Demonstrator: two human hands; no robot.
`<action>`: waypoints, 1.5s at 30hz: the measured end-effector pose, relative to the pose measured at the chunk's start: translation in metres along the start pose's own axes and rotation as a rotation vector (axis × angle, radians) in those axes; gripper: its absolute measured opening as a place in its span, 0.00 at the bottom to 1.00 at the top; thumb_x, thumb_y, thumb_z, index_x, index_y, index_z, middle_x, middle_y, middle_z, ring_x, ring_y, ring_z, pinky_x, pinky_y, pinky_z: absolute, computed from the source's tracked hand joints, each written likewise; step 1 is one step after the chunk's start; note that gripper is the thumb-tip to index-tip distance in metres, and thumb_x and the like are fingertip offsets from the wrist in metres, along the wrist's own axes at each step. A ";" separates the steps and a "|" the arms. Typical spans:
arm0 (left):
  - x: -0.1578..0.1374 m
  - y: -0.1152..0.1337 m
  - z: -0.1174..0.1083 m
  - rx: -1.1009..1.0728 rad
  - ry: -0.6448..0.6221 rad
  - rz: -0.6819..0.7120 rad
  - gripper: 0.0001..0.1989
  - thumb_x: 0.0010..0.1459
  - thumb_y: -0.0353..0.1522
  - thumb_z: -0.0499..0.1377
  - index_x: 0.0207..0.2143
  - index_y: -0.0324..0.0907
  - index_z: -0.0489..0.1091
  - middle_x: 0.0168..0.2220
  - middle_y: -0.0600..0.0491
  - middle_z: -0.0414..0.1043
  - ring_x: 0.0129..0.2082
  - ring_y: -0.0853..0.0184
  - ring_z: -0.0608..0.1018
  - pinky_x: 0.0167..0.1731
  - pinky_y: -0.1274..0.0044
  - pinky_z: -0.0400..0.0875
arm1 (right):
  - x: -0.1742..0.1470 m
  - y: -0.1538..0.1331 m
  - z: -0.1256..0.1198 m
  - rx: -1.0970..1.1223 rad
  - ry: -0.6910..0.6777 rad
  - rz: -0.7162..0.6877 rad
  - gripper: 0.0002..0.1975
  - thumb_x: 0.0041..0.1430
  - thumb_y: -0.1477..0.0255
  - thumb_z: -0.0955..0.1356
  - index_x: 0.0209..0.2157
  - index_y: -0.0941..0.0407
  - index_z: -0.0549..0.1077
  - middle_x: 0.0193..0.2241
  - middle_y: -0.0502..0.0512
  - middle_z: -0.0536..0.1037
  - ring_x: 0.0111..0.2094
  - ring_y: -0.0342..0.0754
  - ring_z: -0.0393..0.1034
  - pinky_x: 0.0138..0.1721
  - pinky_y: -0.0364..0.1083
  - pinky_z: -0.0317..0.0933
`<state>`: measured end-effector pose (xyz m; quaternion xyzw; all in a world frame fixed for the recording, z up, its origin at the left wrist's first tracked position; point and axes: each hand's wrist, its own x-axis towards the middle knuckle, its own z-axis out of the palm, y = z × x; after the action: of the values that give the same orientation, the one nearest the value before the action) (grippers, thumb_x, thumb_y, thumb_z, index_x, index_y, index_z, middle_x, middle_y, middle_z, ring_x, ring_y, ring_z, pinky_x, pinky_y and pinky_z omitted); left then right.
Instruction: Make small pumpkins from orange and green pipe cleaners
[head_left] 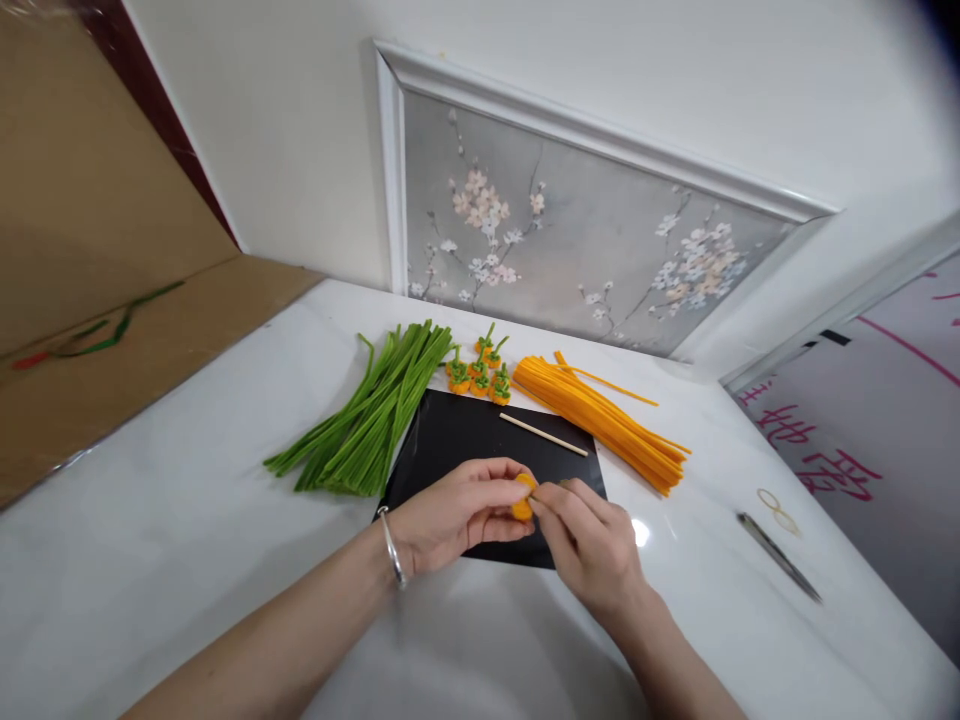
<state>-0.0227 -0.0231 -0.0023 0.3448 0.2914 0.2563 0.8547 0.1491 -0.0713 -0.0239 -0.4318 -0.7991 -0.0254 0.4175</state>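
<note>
Glare and soft shadows mark the table [187,480]

Mat [465,430]: plain black. Above mat: held piece [523,502], orange. Left of mat: stems [375,430], green. Right of mat: strips [600,415], orange. Behind mat: small pieces [478,385], orange with green tops; panel [570,215], grey, showing pink-and-white blossoms [482,202]. Beneath mat: worktop [187,470], white.

I take this for a craft corner, though whether in a home or a small studio I can't tell. Ahead of the hands [600,545] I see a blossom-patterned panel [574,230] in white moulding [600,140], rather homely. The white marbled table [195,450] meets that wall. Just beyond the hands lie bundled green stems [375,425] and orange stems [600,420], craft supplies; well to their right, a white board [900,400] carries red writing [832,475].
</note>
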 end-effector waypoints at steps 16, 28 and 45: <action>0.002 -0.002 0.006 0.130 0.043 0.126 0.13 0.51 0.37 0.66 0.34 0.38 0.70 0.30 0.56 0.69 0.31 0.74 0.75 0.37 0.80 0.74 | 0.003 -0.004 0.002 -0.075 0.036 0.029 0.07 0.63 0.79 0.61 0.34 0.57 0.68 0.25 0.51 0.72 0.22 0.40 0.65 0.23 0.39 0.59; 0.004 -0.009 0.011 0.442 0.074 0.399 0.08 0.53 0.27 0.61 0.37 0.39 0.69 0.32 0.56 0.71 0.31 0.72 0.74 0.36 0.78 0.72 | 0.001 -0.008 0.002 0.121 0.042 0.372 0.07 0.64 0.73 0.61 0.32 0.56 0.67 0.22 0.48 0.69 0.21 0.40 0.62 0.23 0.39 0.56; -0.005 -0.009 0.013 0.621 0.146 0.544 0.27 0.45 0.29 0.68 0.47 0.46 0.62 0.41 0.54 0.67 0.39 0.67 0.73 0.38 0.75 0.71 | 0.001 -0.007 0.008 1.125 0.100 0.922 0.12 0.59 0.62 0.67 0.29 0.55 0.65 0.21 0.44 0.62 0.19 0.37 0.47 0.21 0.38 0.45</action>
<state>-0.0155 -0.0379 0.0001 0.6315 0.3131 0.3965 0.5882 0.1386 -0.0722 -0.0259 -0.4429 -0.4081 0.5479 0.5806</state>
